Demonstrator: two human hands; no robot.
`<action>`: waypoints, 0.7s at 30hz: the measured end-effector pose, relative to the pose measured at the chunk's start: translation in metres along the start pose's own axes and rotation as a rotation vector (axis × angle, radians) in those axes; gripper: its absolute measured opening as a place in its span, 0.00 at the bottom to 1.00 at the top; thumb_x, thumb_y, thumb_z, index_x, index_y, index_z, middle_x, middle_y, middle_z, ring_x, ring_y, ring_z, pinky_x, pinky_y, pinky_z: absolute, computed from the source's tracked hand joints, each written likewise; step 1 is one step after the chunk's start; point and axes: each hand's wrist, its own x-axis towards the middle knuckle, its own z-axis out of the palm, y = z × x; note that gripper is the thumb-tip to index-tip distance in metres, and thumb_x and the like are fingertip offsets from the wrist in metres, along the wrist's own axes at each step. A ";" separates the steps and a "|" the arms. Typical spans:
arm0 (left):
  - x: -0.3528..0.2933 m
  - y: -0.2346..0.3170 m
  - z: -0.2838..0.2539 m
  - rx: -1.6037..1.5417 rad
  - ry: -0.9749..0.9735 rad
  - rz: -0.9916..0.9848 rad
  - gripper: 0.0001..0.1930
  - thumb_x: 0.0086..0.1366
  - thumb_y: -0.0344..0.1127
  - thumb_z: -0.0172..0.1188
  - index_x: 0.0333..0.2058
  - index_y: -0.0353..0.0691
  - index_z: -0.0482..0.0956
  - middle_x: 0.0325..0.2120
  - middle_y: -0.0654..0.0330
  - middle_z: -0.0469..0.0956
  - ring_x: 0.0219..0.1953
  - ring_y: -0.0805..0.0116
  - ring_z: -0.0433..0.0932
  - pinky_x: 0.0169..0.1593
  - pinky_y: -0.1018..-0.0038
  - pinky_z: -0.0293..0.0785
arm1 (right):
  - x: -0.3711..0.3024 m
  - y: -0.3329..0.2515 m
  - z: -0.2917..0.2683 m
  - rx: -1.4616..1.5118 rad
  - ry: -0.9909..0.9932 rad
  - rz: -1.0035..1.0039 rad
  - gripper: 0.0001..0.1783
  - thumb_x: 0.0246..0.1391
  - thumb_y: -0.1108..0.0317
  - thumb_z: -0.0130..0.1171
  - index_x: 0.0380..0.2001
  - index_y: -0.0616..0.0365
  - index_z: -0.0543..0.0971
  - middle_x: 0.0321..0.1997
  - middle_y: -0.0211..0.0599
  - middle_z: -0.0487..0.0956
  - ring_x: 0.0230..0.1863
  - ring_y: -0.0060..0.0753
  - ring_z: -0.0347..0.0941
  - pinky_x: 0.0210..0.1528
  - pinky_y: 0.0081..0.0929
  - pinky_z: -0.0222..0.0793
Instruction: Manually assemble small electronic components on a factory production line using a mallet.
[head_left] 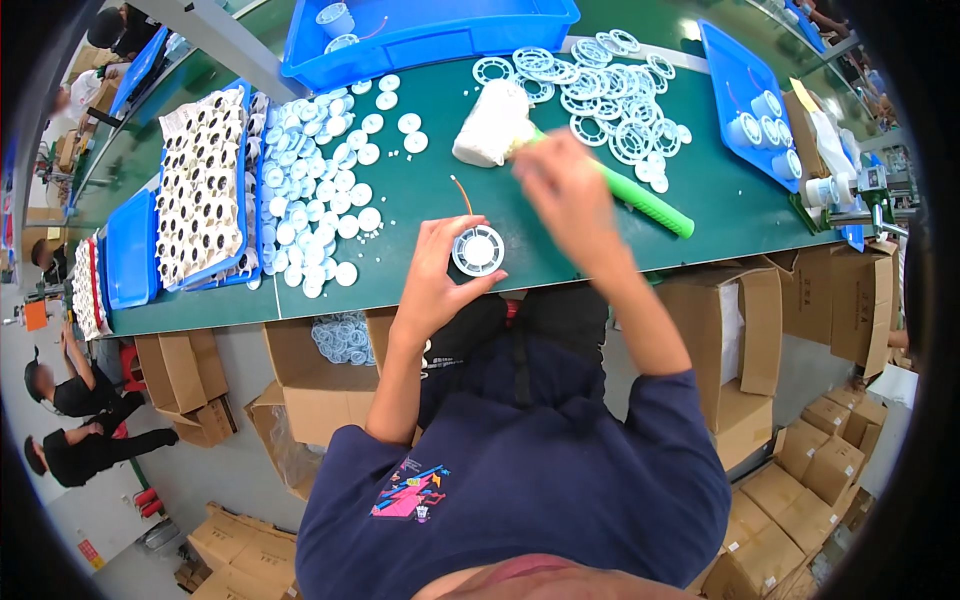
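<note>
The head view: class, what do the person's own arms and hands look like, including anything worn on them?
The left sleeve and right sleeve are dark navy and short, leaving the forearms uncovered. The left hand wears no glove; neither does the right hand, though blur hides its finer details. No watch or cable shows on either wrist.

And it's the left hand (432, 272) curved in a C, thumb (482, 287) stretched out below, fingers arched above, the left forearm (400, 375) nearly upright beneath it; over to the right hand (572, 195), smeared with blur, farther forward than its partner, fingertips toward the upper left, exact grip hard to read, the right forearm (645, 315) slanting in from the right
</note>
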 end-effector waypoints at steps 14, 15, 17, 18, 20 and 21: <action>-0.004 -0.003 0.011 0.067 0.096 0.002 0.32 0.50 0.39 0.80 0.52 0.35 0.77 0.47 0.53 0.81 0.52 0.48 0.75 0.58 0.59 0.72 | 0.104 0.076 -0.014 -0.126 0.278 -0.051 0.12 0.66 0.64 0.60 0.41 0.63 0.81 0.38 0.47 0.81 0.35 0.44 0.80 0.38 0.38 0.75; -0.006 -0.006 0.012 0.087 0.121 -0.009 0.32 0.50 0.39 0.80 0.51 0.35 0.77 0.47 0.53 0.81 0.51 0.48 0.75 0.57 0.59 0.72 | 0.088 0.050 -0.023 -0.039 0.161 0.089 0.12 0.67 0.64 0.60 0.42 0.63 0.81 0.35 0.45 0.81 0.34 0.41 0.79 0.38 0.36 0.75; -0.005 -0.006 0.014 0.098 0.141 -0.021 0.31 0.50 0.40 0.80 0.50 0.36 0.77 0.47 0.53 0.81 0.51 0.49 0.76 0.56 0.59 0.71 | 0.043 0.024 -0.035 0.058 -0.073 0.228 0.13 0.68 0.63 0.59 0.44 0.64 0.81 0.31 0.42 0.81 0.32 0.34 0.78 0.37 0.31 0.73; -0.003 -0.005 0.015 0.120 0.156 -0.009 0.32 0.49 0.38 0.81 0.51 0.35 0.77 0.47 0.53 0.81 0.50 0.50 0.76 0.55 0.59 0.73 | 0.019 0.015 -0.030 0.185 -0.144 0.237 0.12 0.67 0.65 0.60 0.42 0.66 0.81 0.32 0.43 0.82 0.33 0.35 0.79 0.37 0.33 0.73; 0.000 -0.003 0.018 0.155 0.167 0.004 0.32 0.48 0.36 0.81 0.51 0.35 0.77 0.46 0.52 0.81 0.49 0.50 0.77 0.54 0.59 0.74 | -0.020 0.014 -0.016 0.106 -0.183 0.062 0.08 0.63 0.69 0.64 0.40 0.64 0.82 0.34 0.44 0.80 0.33 0.45 0.79 0.38 0.36 0.74; 0.002 -0.001 0.018 0.147 0.162 -0.002 0.32 0.49 0.36 0.81 0.51 0.35 0.76 0.46 0.53 0.81 0.49 0.50 0.77 0.54 0.60 0.74 | -0.033 0.015 -0.010 0.075 -0.200 0.096 0.09 0.62 0.69 0.64 0.41 0.63 0.82 0.39 0.43 0.80 0.34 0.49 0.79 0.39 0.40 0.74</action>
